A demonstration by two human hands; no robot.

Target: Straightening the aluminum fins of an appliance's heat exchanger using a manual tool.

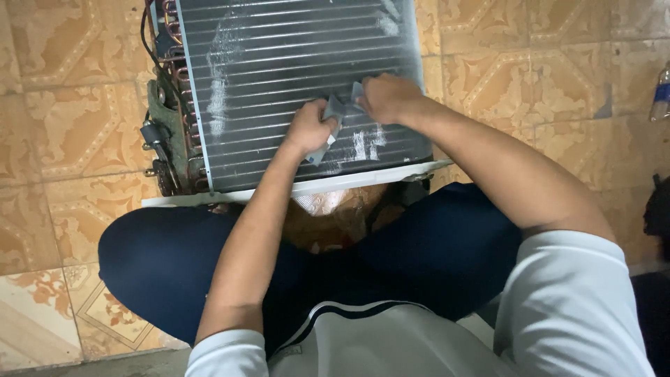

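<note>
The left hand (312, 128) was clenched on a small grey folded cloth (335, 112), and the right hand (386, 96), at its two o'clock, seemingly pinched the cloth's far end. Both pressed against the dusty grey finned metal coil (279, 63), with copper tube bends (171, 28) at ten o'clock.

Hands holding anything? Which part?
Both hands grip one small grey tool, seemingly a fin comb, against the coil fins: left hand low, right hand at top.

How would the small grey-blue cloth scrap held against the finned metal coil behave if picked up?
The grey-blue cloth scrap is probably floppy: it folds and crumples between the left hand and right hand. It is likely light, being thin and pinched by fingertips. It seems unlikely to roll.
</note>
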